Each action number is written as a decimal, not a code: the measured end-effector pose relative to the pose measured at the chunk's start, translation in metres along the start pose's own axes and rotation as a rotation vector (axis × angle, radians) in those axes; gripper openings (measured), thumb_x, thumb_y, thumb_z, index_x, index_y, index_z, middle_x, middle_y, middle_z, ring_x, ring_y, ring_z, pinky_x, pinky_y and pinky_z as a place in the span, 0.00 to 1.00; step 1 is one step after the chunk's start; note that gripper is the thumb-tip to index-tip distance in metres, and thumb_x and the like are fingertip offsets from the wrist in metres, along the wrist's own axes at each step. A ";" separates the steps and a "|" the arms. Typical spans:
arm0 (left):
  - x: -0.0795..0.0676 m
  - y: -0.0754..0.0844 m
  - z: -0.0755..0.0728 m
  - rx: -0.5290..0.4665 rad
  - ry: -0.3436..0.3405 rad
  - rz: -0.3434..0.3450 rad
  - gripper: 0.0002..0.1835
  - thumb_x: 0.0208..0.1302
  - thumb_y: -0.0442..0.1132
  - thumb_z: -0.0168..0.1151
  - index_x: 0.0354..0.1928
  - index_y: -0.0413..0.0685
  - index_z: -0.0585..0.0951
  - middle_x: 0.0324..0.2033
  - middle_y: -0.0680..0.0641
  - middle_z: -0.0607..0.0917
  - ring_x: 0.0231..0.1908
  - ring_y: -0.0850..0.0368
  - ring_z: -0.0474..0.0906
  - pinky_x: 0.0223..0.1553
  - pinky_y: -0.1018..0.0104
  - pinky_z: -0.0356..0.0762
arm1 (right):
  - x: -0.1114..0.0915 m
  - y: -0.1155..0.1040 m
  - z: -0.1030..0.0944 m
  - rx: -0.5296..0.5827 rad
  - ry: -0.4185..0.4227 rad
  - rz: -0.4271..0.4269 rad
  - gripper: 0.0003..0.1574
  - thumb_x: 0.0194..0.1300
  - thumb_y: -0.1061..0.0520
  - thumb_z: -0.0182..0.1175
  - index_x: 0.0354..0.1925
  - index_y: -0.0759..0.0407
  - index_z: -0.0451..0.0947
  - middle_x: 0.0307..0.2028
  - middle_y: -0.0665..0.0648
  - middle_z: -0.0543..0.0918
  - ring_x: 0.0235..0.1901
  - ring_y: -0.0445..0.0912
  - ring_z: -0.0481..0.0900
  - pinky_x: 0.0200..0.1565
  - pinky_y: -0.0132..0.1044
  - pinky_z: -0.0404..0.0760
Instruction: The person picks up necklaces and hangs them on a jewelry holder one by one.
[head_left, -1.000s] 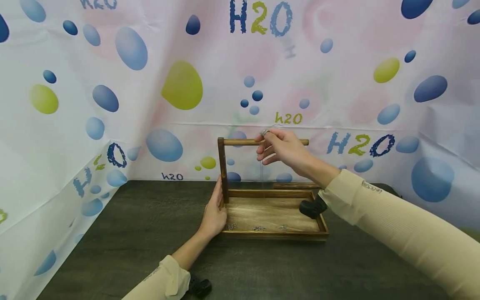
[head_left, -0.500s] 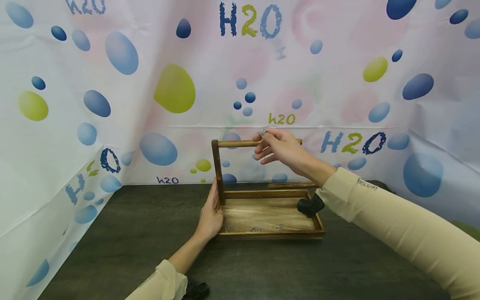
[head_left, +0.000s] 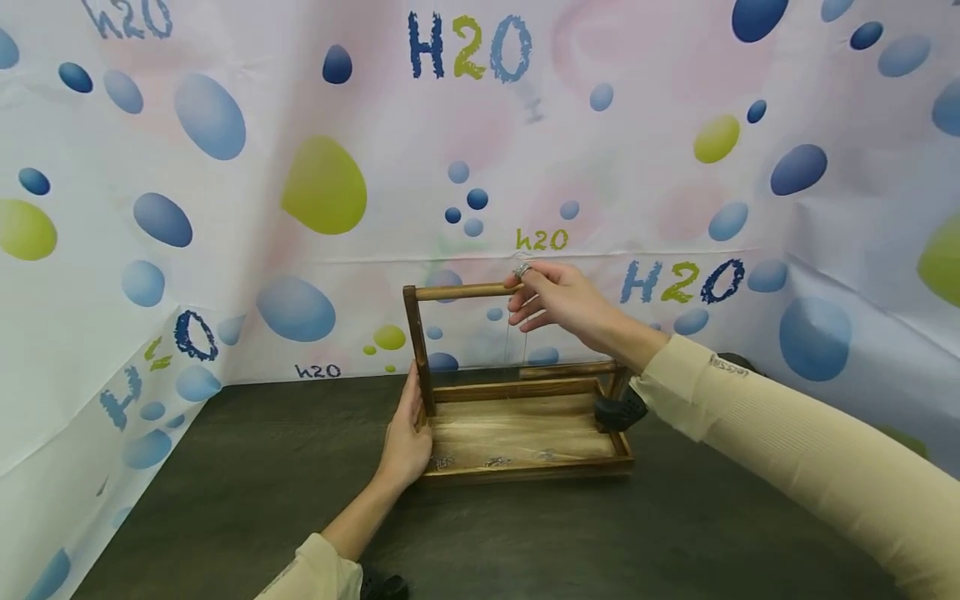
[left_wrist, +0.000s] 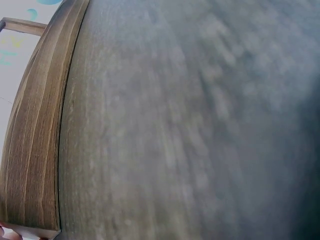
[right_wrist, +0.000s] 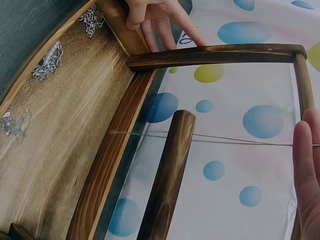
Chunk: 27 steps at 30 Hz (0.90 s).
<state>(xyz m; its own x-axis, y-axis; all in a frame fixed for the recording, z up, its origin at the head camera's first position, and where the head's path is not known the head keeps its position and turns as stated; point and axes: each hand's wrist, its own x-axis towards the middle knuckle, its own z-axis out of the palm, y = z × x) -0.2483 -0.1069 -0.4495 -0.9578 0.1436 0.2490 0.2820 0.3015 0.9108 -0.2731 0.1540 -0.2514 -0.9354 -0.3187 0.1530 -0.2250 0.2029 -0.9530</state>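
Note:
A wooden jewelry stand (head_left: 525, 473) has a shallow tray base, a left post and an upper bar. My left hand (head_left: 405, 442) holds its left end, fingers straight along the outside and thumb over the end wall. Up by the bar, my right hand (head_left: 558, 304) pinches a fine silver chain necklace (right_wrist: 240, 142) at the fingertips, with a small silver bunch there. Its two thin strands hang down and meet over the tray's back wall in the right wrist view. Only fingertips (left_wrist: 10, 234) of my left hand show in the left wrist view.
Small silver chain piles (right_wrist: 48, 61) lie along the tray's front edge. A lower wooden bar (right_wrist: 167, 180) with a free end runs behind the tray. A black wrist camera (head_left: 621, 410) hangs over the tray's right end. The dark tabletop (head_left: 525, 542) meets a patterned backdrop (head_left: 420, 183).
The head view has turned right, so the scene shifts left. Relative to the stand, my right hand has moved right along the upper bar with the necklace. My left hand keeps its hold.

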 end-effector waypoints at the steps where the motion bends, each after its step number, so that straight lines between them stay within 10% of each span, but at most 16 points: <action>1: -0.001 0.000 -0.002 0.000 0.000 -0.006 0.57 0.60 0.13 0.41 0.80 0.77 0.39 0.79 0.47 0.43 0.76 0.42 0.46 0.70 0.45 0.56 | 0.000 0.000 0.001 0.000 0.001 0.001 0.24 0.82 0.52 0.41 0.57 0.67 0.75 0.39 0.63 0.81 0.40 0.55 0.85 0.43 0.48 0.86; 7: -0.008 -0.002 -0.020 0.027 0.000 -0.015 0.56 0.61 0.14 0.40 0.80 0.73 0.38 0.79 0.42 0.44 0.76 0.40 0.45 0.48 0.56 0.78 | 0.004 -0.001 0.012 0.014 0.000 0.009 0.23 0.82 0.52 0.41 0.57 0.65 0.77 0.39 0.64 0.81 0.40 0.56 0.85 0.46 0.52 0.85; 10: -0.014 -0.004 -0.033 0.048 0.016 -0.031 0.56 0.61 0.14 0.40 0.80 0.73 0.37 0.79 0.41 0.44 0.76 0.40 0.44 0.37 0.61 0.72 | 0.011 -0.001 0.022 0.025 -0.017 0.010 0.23 0.82 0.52 0.42 0.57 0.65 0.77 0.39 0.64 0.81 0.40 0.56 0.85 0.45 0.51 0.86; 18: -0.027 -0.009 -0.056 0.063 0.054 -0.078 0.56 0.62 0.14 0.39 0.79 0.76 0.34 0.79 0.41 0.43 0.76 0.40 0.43 0.70 0.46 0.58 | 0.024 0.002 0.034 0.031 -0.061 -0.009 0.23 0.82 0.52 0.42 0.57 0.64 0.77 0.40 0.63 0.81 0.40 0.56 0.85 0.43 0.47 0.86; 27: -0.025 -0.011 -0.060 0.064 0.075 -0.058 0.56 0.62 0.14 0.38 0.79 0.77 0.36 0.79 0.42 0.44 0.76 0.42 0.43 0.72 0.44 0.54 | 0.024 0.004 0.023 0.005 -0.038 -0.025 0.23 0.82 0.52 0.42 0.58 0.64 0.77 0.40 0.64 0.81 0.40 0.57 0.85 0.44 0.51 0.86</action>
<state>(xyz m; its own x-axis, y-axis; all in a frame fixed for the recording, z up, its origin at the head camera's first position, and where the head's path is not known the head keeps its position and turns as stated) -0.2312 -0.1703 -0.4460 -0.9734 0.0544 0.2226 0.2269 0.3670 0.9021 -0.2905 0.1262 -0.2575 -0.9184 -0.3587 0.1667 -0.2466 0.1896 -0.9504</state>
